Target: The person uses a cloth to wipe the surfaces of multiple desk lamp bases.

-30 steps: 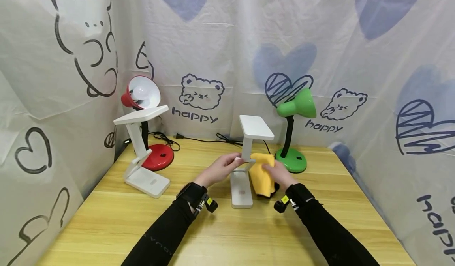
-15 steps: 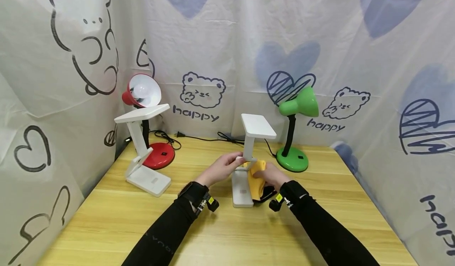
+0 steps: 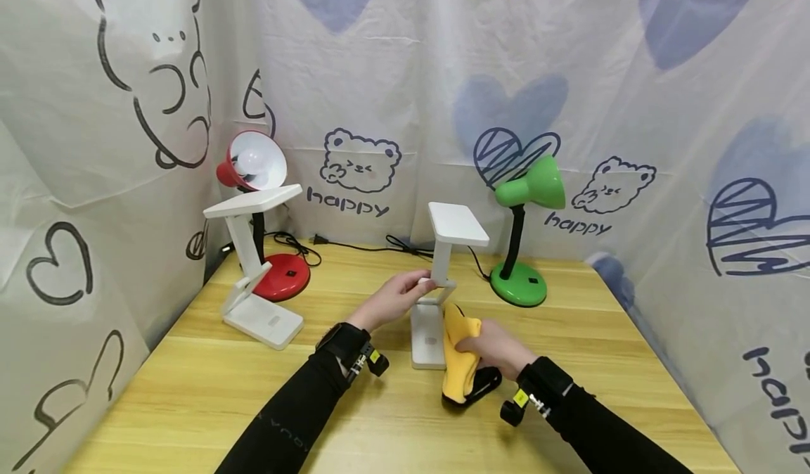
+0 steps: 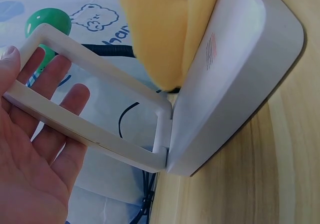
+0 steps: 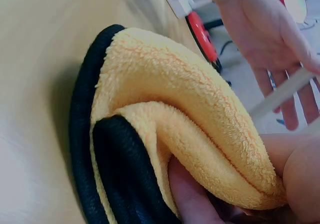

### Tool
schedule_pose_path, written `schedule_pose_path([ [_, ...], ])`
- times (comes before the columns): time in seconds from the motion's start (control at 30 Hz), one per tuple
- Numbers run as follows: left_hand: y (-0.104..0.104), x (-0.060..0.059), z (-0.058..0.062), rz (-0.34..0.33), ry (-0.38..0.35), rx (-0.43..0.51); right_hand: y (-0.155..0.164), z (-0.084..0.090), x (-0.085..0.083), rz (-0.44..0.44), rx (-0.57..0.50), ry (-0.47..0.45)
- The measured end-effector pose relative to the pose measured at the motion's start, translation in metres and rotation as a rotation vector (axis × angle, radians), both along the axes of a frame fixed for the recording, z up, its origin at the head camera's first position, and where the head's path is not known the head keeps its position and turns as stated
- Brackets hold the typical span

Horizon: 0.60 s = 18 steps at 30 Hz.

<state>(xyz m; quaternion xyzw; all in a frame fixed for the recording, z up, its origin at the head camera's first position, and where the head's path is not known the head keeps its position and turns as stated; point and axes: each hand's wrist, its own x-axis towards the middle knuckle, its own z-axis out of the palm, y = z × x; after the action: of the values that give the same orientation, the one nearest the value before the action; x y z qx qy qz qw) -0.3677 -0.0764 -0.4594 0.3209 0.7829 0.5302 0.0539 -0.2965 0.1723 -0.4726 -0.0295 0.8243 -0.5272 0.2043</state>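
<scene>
The word "happy" stands in black hand-drawn letters on the backdrop cloth [image 3: 405, 94], under a bear drawing behind the bench's far edge [image 3: 346, 205]. It stands a second time under another bear drawing, beside the green lamp [image 3: 578, 225]. At the right edge of the head view, black letters of the same kind run along the side cloth [image 3: 768, 382], but they are cut off and cannot be read whole. In the left wrist view part of the same print shows behind the white lamp [image 4: 112, 31], too cropped to read.

White sheets [image 3: 405, 73] printed with bears and hearts wall a wooden table [image 3: 190, 389]; even light.
</scene>
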Motion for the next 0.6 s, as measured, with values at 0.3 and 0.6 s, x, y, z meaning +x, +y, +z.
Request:
schedule_pose_path([
  [0.3,-0.002,-0.001,-0.002,-0.018,0.008,-0.005,0.004,0.004,0.031,0.062,-0.097,-0.101],
  [0.6,-0.002,-0.001,-0.002,-0.028,-0.023,-0.015,0.002,0.003,0.013,0.022,-0.123,-0.113],
])
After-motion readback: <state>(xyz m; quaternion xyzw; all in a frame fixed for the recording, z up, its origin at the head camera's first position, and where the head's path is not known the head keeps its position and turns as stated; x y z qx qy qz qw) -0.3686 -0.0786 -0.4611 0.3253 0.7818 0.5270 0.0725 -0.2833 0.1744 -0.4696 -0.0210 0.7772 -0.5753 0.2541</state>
